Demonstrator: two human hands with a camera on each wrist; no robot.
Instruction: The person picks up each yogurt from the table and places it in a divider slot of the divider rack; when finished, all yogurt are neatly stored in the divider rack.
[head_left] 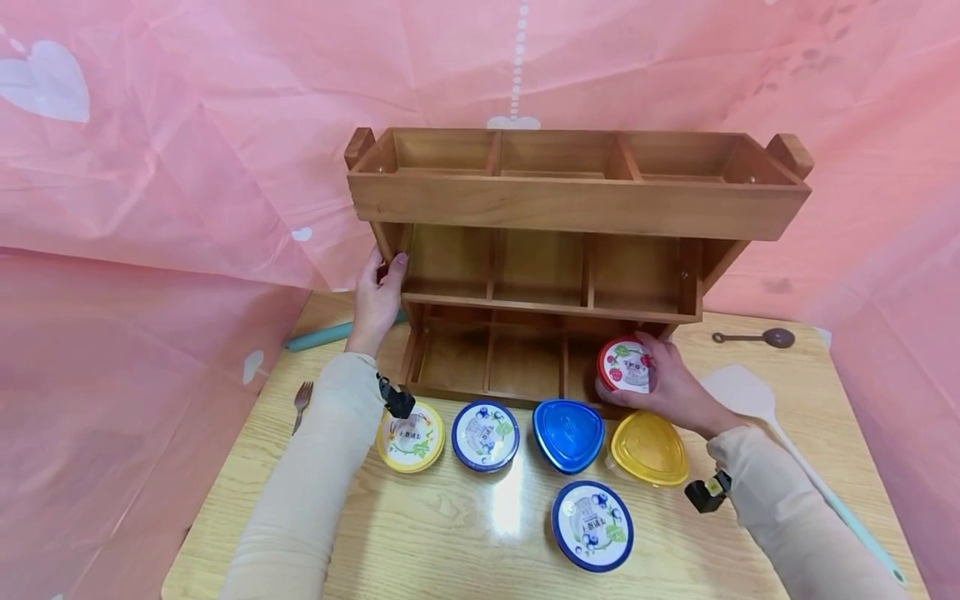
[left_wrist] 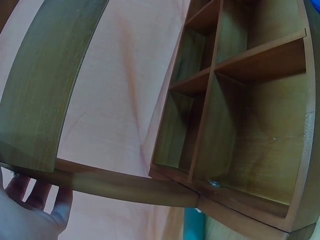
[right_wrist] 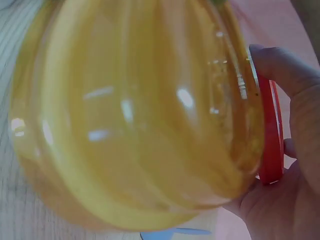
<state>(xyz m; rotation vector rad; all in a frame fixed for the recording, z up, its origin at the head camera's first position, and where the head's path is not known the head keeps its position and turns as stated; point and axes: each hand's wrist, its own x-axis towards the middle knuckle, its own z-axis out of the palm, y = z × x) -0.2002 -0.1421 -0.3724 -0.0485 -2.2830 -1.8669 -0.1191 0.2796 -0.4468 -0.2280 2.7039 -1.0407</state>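
A brown wooden three-tier shelf [head_left: 577,204] with divided compartments stands at the back of the table. My left hand [head_left: 378,300] grips its left side piece; in the left wrist view the fingers [left_wrist: 62,205] show behind the wooden strip. With my right hand [head_left: 675,387] I hold a round red-lidded container [head_left: 626,365] at the front of the lowest tier's right compartment. Its red rim [right_wrist: 272,135] shows in the right wrist view, partly behind a yellow-lidded container [right_wrist: 145,115] that fills much of that view. This yellow-lidded container [head_left: 649,448] sits just below my right hand.
Before the shelf stand a round yellow-rimmed container [head_left: 410,437], blue-rimmed containers [head_left: 486,435] [head_left: 592,526] and a blue-lidded one [head_left: 568,435]. A fork [head_left: 302,404] and teal object [head_left: 318,336] lie left; a brown spoon [head_left: 776,337] and white spatula [head_left: 742,392] lie right.
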